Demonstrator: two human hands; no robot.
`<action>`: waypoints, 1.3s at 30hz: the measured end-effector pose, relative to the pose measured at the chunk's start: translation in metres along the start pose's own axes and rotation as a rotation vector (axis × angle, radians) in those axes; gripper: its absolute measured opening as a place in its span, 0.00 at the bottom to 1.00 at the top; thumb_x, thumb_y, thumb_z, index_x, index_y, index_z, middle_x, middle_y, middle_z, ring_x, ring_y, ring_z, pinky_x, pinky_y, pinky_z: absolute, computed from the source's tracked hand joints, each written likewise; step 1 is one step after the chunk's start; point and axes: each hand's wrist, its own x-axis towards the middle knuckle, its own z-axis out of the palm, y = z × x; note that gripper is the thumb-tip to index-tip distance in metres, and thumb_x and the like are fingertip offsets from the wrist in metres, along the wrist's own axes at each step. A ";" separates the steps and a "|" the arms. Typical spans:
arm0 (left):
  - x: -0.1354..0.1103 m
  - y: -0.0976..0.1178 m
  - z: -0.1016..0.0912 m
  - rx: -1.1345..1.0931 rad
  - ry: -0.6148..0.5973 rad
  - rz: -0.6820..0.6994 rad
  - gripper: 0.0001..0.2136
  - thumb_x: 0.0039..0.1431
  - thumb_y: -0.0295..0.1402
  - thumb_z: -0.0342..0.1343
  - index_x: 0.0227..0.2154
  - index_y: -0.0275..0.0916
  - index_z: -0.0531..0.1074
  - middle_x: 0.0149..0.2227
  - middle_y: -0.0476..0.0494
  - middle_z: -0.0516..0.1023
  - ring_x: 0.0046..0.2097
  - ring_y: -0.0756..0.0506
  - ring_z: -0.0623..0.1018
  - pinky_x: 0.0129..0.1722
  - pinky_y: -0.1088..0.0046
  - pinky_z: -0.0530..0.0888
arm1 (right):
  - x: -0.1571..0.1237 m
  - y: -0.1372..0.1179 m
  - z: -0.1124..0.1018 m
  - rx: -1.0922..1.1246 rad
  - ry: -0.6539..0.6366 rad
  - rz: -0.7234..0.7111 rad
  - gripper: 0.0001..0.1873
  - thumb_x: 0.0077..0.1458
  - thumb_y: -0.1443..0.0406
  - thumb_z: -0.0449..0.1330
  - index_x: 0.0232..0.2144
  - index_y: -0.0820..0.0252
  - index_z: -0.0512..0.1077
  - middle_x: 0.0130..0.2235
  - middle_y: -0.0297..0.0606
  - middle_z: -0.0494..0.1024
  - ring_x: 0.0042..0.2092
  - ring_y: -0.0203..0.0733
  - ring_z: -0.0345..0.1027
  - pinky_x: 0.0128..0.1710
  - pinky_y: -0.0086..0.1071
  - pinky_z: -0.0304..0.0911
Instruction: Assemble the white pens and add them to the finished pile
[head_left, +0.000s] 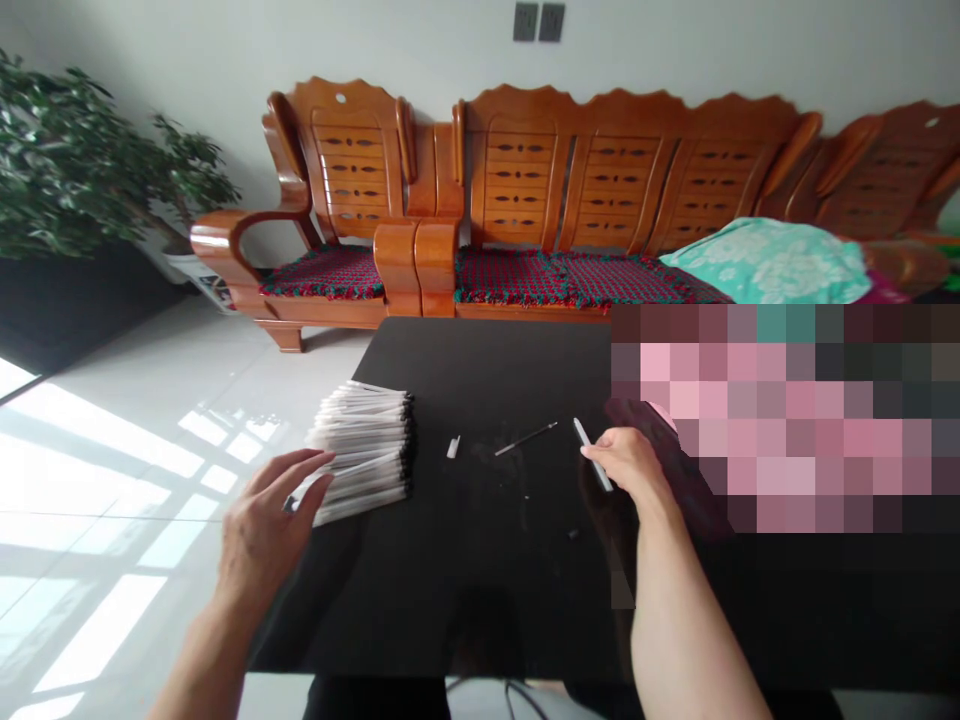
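A black table [480, 560] lies in front of me. At its left edge rests a pile of white pens [367, 440] with dark tips pointing right. My left hand [266, 525] is closed on one white pen at the near end of that pile. My right hand [628, 462] grips a white pen barrel [583, 434] that sticks out up and to the left. Between the hands lie a thin dark refill [526, 438] and a small white cap [453, 447].
Carved wooden chairs and a sofa [585, 190] with red woven cushions stand behind the table. A potted plant [82, 160] fills the far left. A turquoise cloth [772, 262] lies on the sofa. A blurred-out patch covers the table's right side. White floor tiles shine at left.
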 end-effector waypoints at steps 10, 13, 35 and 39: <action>0.042 0.143 0.100 -0.266 -0.413 0.213 0.07 0.60 0.29 0.55 0.33 0.40 0.78 0.33 0.46 0.77 0.35 0.48 0.77 0.37 0.74 0.71 | -0.013 -0.023 0.026 0.817 -0.128 0.108 0.09 0.44 0.61 0.65 0.23 0.62 0.71 0.16 0.31 0.71 0.14 0.35 0.63 0.09 0.26 0.53; 0.038 0.149 0.130 -0.177 -0.462 0.189 0.05 0.60 0.30 0.55 0.32 0.40 0.77 0.34 0.45 0.76 0.35 0.47 0.77 0.35 0.74 0.69 | -0.013 -0.020 0.032 0.872 -0.112 0.070 0.09 0.45 0.62 0.64 0.23 0.62 0.70 0.17 0.32 0.73 0.15 0.36 0.66 0.10 0.26 0.57; 0.027 0.140 0.135 -0.223 -0.419 0.153 0.05 0.62 0.29 0.52 0.31 0.38 0.72 0.33 0.45 0.74 0.36 0.47 0.76 0.36 0.73 0.68 | -0.003 -0.010 0.039 0.812 0.229 -0.020 0.14 0.44 0.61 0.67 0.28 0.62 0.68 0.20 0.37 0.78 0.21 0.43 0.75 0.15 0.28 0.69; 0.027 0.141 0.134 -0.246 -0.419 0.165 0.05 0.62 0.29 0.52 0.31 0.39 0.72 0.33 0.46 0.74 0.36 0.47 0.76 0.36 0.73 0.68 | -0.004 -0.010 0.039 0.806 0.209 -0.015 0.12 0.45 0.62 0.67 0.28 0.62 0.69 0.20 0.37 0.78 0.21 0.43 0.75 0.15 0.28 0.69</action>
